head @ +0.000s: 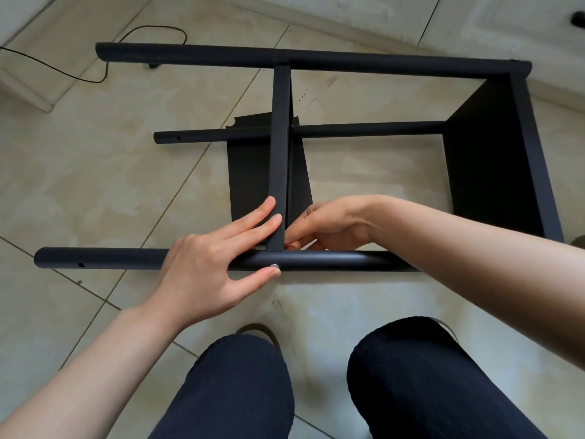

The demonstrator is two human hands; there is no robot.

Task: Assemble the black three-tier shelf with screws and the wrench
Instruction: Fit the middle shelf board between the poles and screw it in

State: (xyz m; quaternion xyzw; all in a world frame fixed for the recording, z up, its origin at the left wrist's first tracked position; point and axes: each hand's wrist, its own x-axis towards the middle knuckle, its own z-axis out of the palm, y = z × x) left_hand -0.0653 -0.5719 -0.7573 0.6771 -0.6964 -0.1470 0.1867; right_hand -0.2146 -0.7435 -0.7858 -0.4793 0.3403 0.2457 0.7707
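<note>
On the tiled floor, shelf [316,160]: black frame lying on its side, ahead of the knees.
Near tube [332,259]: runs 9 to 3 o'clock, silver screw [274,266] in its side.
Left hand [209,261]: fingers straight along middle panel edge [280,153], thumb tip touching the screw.
Right hand [319,224]: fingers curled behind the panel at the joint; whether they hold anything, cannot tell.
Cable [95,63]: at 11 o'clock.

Left hand [202,264] presses the screw [274,266] into the near pole [332,259]; right hand [323,224] steadies the middle shelf [279,153].
</note>
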